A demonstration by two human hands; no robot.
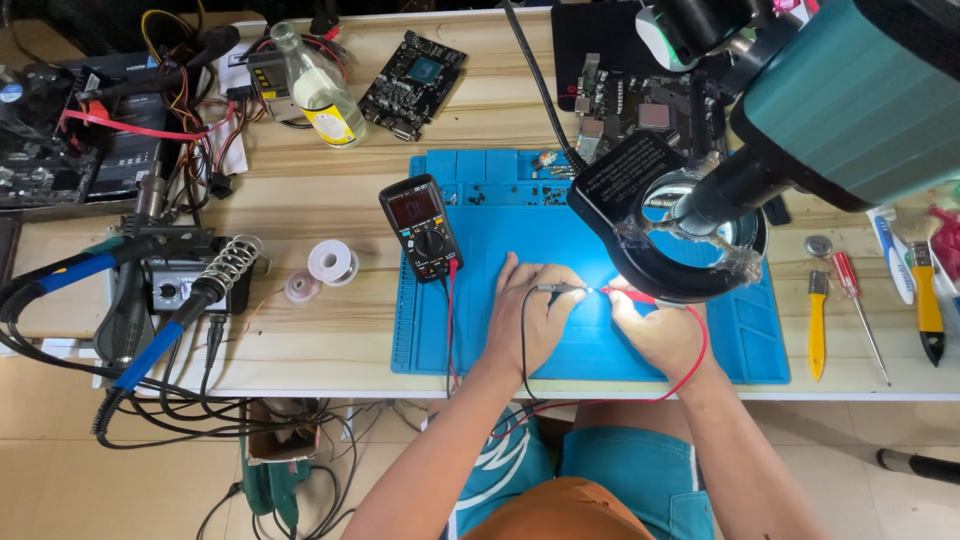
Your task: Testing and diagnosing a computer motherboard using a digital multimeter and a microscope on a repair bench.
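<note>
You are holding a black test probe [553,288] in your left hand [530,318] and a red test probe [632,295] in your right hand [662,335], and the two tips are nearly meeting over something tiny and brightly lit on the blue work mat [480,340], just below the ring light; what that small thing is, you cannot tell from here. Your left hand is resting on the mat with its fingers curled and pinching the black probe, which is lying across the knuckles and pointing right. Your right hand is closing its thumb and fingers around the red probe, which is pointing left. The black lead [522,345] is looping down past your left wrist, and the red lead [697,350] is curving around your right wrist; both are running off the table edge toward your lap. The digital multimeter [421,228] is lying on the mat's left part, near your left hand, its display lit. Above your hands the round magnifier lamp [690,245] is hanging over the mat on a teal arm. Right of the mat a yellow pry tool [817,325] and a red-handled screwdriver [856,310] are lying on the wooden table [330,340]. To the left, two solder spools [331,262] are sitting beside a soldering iron stand [225,268].
</note>
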